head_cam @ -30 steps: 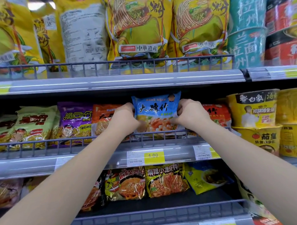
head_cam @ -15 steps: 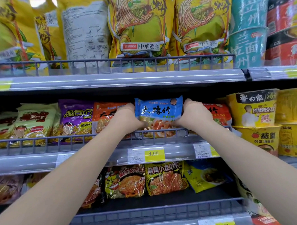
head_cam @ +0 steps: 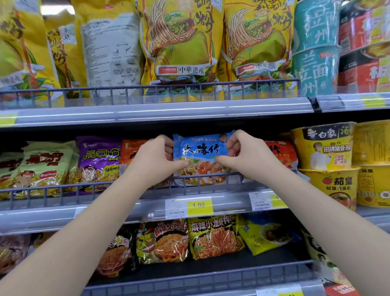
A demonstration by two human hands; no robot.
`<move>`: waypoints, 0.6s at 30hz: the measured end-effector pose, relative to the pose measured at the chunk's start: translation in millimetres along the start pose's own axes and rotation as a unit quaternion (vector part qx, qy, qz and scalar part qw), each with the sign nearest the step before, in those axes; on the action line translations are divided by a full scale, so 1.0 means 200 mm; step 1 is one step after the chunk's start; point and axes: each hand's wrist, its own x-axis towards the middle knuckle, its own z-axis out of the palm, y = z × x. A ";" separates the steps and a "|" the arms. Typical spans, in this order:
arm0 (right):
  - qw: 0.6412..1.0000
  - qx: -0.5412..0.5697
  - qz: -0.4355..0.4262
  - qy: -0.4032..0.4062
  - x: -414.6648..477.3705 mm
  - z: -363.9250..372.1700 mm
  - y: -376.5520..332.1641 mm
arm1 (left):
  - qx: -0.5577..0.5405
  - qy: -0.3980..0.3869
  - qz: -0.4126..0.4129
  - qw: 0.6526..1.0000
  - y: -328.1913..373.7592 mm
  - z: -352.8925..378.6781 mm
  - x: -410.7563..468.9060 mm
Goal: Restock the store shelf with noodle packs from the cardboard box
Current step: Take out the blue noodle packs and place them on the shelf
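Blue noodle pack (head_cam: 202, 156) stands upright on the middle shelf (head_cam: 36, 215), directly between my two hands, with its lower edge tucked behind the shelf's wire rail (head_cam: 35, 188). My left hand (head_cam: 154, 160) grips the pack's left edge, thumb pressed across the front near the lower corner and fingers curled at the upper corner. My right hand (head_cam: 245, 154) mirrors it on the right edge, thumb on the front and fingers curled over the top corner. An orange pack (head_cam: 131, 150) sits just beside it, partly behind my left hand, and a red pack (head_cam: 279, 154) shows past my right hand. Further left are a purple pack (head_cam: 98, 163) and pale green packs (head_cam: 45, 167); stacked yellow noodle bowls (head_cam: 323, 146) fill the right end. A yellow 1.00 price tag (head_cam: 199, 205) sits on the shelf edge just below the pack. Tall yellow noodle bags (head_cam: 180, 47) and teal cups (head_cam: 314, 30) line the shelf above.
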 end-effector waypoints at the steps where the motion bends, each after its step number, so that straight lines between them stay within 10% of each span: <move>1: 1.000 0.011 -0.017 0.002 -0.01 -0.01 -0.01 | -0.010 0.004 0.004 1.000 0.01 -0.02 -0.02; 18: 0.936 0.317 -0.109 -0.112 -0.37 0.27 -0.22 | -0.131 0.034 -0.052 0.989 0.01 -0.20 -0.59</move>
